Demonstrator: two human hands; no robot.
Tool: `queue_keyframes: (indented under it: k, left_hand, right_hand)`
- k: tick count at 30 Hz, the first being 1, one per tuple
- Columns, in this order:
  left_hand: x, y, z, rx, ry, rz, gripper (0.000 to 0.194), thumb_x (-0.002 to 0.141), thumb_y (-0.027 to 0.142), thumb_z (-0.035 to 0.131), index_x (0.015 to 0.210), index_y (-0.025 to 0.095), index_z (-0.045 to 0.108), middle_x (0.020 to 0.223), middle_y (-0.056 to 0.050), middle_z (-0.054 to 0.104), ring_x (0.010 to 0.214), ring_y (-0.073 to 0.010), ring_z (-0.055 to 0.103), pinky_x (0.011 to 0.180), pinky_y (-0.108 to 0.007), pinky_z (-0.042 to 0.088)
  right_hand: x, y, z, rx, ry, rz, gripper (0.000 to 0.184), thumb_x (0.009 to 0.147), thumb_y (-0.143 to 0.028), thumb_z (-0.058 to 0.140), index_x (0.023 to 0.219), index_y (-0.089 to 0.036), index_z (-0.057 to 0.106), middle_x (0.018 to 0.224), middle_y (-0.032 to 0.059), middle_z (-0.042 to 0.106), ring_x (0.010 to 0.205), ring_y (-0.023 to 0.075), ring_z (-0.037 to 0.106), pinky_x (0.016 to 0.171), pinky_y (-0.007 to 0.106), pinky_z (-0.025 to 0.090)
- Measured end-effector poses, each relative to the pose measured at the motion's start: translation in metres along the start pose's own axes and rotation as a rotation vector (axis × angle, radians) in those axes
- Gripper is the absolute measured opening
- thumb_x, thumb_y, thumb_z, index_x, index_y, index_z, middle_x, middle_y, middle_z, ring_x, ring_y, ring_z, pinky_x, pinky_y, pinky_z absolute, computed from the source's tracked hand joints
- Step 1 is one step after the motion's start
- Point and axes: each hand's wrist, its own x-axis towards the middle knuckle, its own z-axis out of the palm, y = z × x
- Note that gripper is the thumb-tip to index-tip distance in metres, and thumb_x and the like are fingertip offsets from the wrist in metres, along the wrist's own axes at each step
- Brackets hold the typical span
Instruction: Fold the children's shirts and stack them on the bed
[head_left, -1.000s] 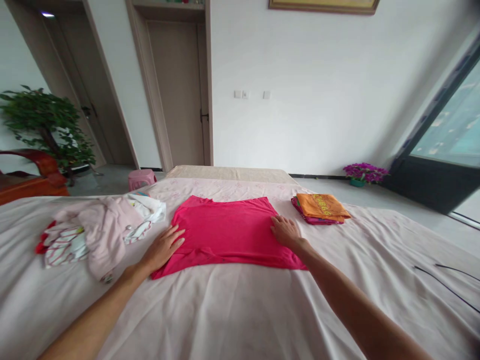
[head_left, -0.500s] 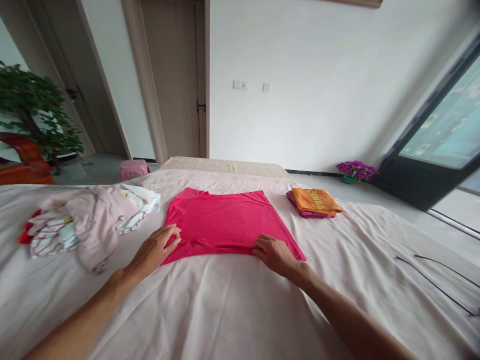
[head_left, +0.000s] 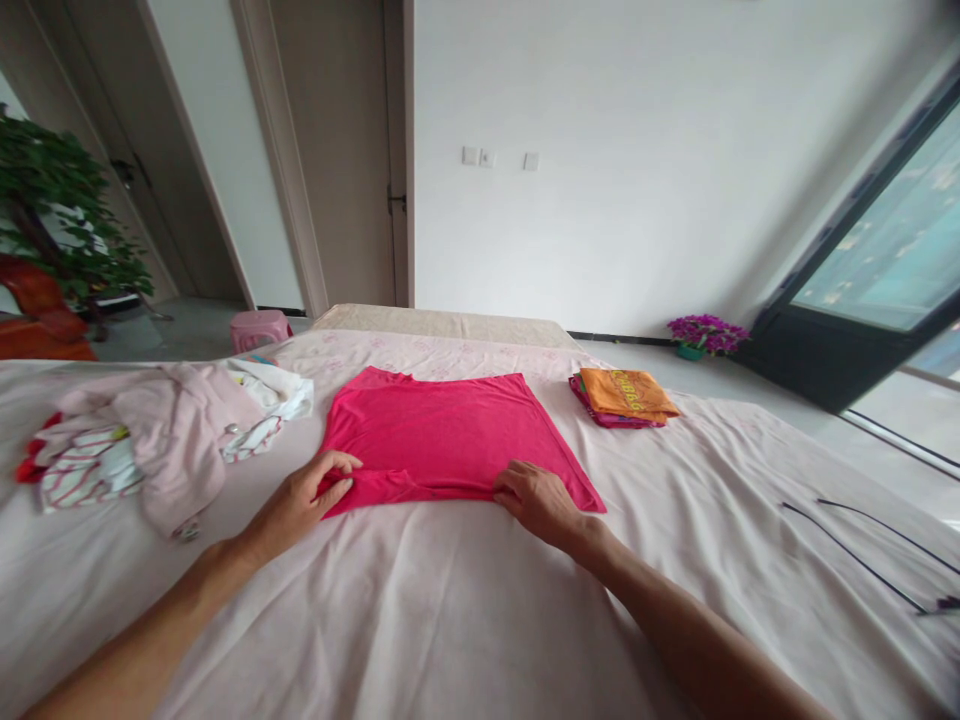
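Note:
A bright pink shirt [head_left: 446, 432] lies spread flat on the pale pink bedsheet [head_left: 465, 610] in front of me. My left hand [head_left: 304, 495] pinches the shirt's near left corner between thumb and fingers. At the near hem, right of centre, my right hand [head_left: 536, 498] has its fingers curled onto the fabric and grips it. Both forearms reach in from the bottom of the view.
A heap of unfolded pale pink and striped clothes [head_left: 150, 435] lies to the left. A folded stack topped by an orange garment [head_left: 624, 394] sits at the back right. A black cable [head_left: 862, 555] crosses the sheet at right. A pink stool [head_left: 260, 328] stands beyond the bed.
Both hands have moved from the shirt's sides down to its near hem and closed on the fabric. The view has tilted slightly downward.

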Motion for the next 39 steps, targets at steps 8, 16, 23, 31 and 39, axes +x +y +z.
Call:
queue_keyframes:
  k: [8, 16, 23, 31, 39]
  left_hand:
    - [-0.008, 0.026, -0.012, -0.226, -0.442, -0.128, 0.017, 0.084, 0.029, 0.057, 0.097, 0.02, 0.062, 0.094, -0.002, 0.067, 0.091, -0.016, 0.064, 0.082, -0.024, 0.049]
    - [-0.009, 0.046, -0.026, 0.005, -0.741, -0.122, 0.043, 0.075, 0.023, 0.057, 0.115, 0.027, 0.07, 0.108, -0.001, 0.073, 0.098, -0.0186, 0.066, 0.088, -0.026, 0.047]
    - [-0.007, 0.054, -0.022, -0.015, -0.852, -0.177, 0.027, 0.072, 0.029, 0.064, 0.097, 0.024, 0.073, 0.076, 0.003, 0.067, 0.069, -0.0145, 0.059, 0.058, -0.021, 0.04]
    - [0.01, 0.067, 0.009, -0.022, -0.568, -0.049, 0.038, 0.088, 0.045, 0.057, 0.121, 0.026, 0.063, 0.112, -0.003, 0.065, 0.096, -0.017, 0.06, 0.085, -0.026, 0.045]
    - [0.018, 0.076, 0.014, -0.221, -0.65, -0.116, 0.041, 0.096, 0.048, 0.042, 0.103, 0.019, 0.069, 0.084, -0.002, 0.07, 0.074, -0.0143, 0.062, 0.068, -0.024, 0.046]
  right_hand:
    - [-0.004, -0.006, 0.004, -0.036, 0.008, -0.125, 0.016, 0.098, -0.031, 0.054, 0.096, -0.022, 0.066, 0.092, 0.003, 0.065, 0.087, 0.0158, 0.058, 0.075, 0.026, 0.038]
    - [0.003, -0.007, 0.006, -0.046, 0.023, -0.103, 0.011, 0.094, -0.02, 0.055, 0.085, -0.019, 0.06, 0.089, 0.003, 0.062, 0.082, 0.015, 0.054, 0.07, 0.026, 0.035]
    - [-0.004, 0.001, 0.003, 0.023, 0.021, -0.227, 0.009, 0.087, -0.011, 0.054, 0.085, -0.019, 0.058, 0.083, 0.0018, 0.061, 0.078, 0.0146, 0.054, 0.071, 0.026, 0.036]
    - [-0.003, -0.01, 0.005, 0.053, 0.004, -0.345, 0.012, 0.09, -0.014, 0.053, 0.093, -0.021, 0.063, 0.09, 0.0025, 0.064, 0.084, 0.0153, 0.056, 0.073, 0.026, 0.037]
    - [0.004, -0.007, 0.001, 0.231, 0.008, -0.243, 0.019, 0.085, -0.007, 0.052, 0.091, -0.02, 0.063, 0.089, 0.0015, 0.065, 0.076, 0.0122, 0.057, 0.064, 0.023, 0.037]
